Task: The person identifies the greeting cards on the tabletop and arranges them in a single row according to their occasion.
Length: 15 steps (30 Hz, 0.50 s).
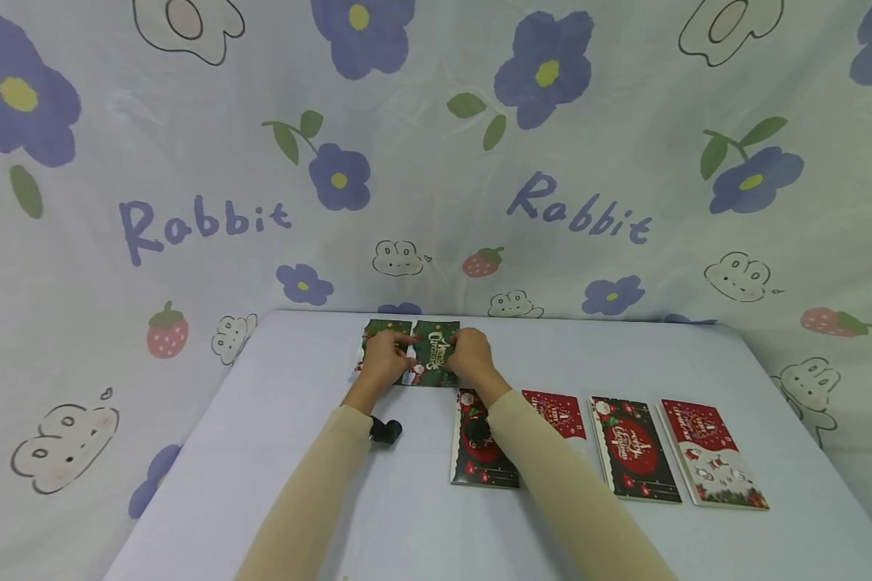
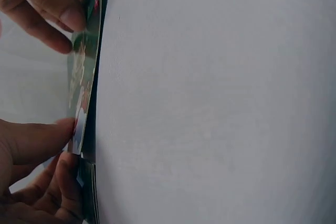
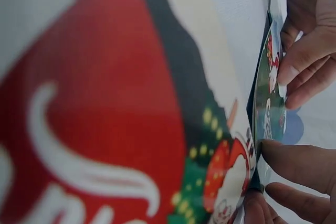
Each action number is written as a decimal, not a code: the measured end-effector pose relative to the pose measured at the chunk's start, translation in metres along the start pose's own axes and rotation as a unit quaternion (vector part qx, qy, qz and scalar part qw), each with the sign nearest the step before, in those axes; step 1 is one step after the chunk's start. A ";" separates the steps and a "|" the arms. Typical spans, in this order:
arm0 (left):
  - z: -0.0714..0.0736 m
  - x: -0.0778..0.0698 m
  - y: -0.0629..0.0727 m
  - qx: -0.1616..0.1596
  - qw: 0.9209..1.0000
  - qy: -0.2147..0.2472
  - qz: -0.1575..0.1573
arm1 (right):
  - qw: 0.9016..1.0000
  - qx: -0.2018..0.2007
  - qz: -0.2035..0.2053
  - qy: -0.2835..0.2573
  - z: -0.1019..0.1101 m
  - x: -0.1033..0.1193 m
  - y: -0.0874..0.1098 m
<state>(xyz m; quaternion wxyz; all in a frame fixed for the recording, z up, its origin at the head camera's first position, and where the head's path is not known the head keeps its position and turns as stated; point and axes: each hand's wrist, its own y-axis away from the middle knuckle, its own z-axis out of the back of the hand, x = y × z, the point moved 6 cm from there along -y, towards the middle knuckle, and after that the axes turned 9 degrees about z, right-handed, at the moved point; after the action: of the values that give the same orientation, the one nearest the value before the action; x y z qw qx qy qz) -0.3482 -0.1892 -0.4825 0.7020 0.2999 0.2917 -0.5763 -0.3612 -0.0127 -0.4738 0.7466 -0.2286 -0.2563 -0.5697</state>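
Two green Christmas cards lie side by side at the back of the table. My left hand reaches over the left card, and its thumb and finger hold the left edge of the right card. On the other side, my right hand pinches that same card's right edge. In the left wrist view the held card stands slightly off the surface behind it, with fingertips at both ends. The right wrist view shows the card between the two hands, its printed face partly covered by fingers.
A black-and-red Christmas card lies below my right forearm, partly hidden. Farther right are a red card, another black-and-red card and a red-and-white card in a row. A patterned curtain hangs behind the white table.
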 end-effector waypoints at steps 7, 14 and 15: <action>-0.003 0.001 -0.002 -0.004 1.000 -0.020 -0.008 | 0.999 0.011 0.007 0.048 0.001 0.003 -0.001; -0.004 0.001 -0.001 -0.009 0.999 -0.022 -0.023 | 0.998 0.017 0.012 0.058 0.000 0.006 -0.001; -0.004 0.000 -0.001 -0.009 0.999 -0.022 -0.024 | 0.998 0.017 0.012 0.059 -0.001 0.006 0.000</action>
<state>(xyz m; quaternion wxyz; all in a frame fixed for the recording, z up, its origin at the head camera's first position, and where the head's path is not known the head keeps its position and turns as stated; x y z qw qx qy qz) -0.3495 -0.1865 -0.4858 0.6970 0.2733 0.2882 -0.5971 -0.3601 -0.0178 -0.4702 0.7713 -0.1847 -0.2185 -0.5686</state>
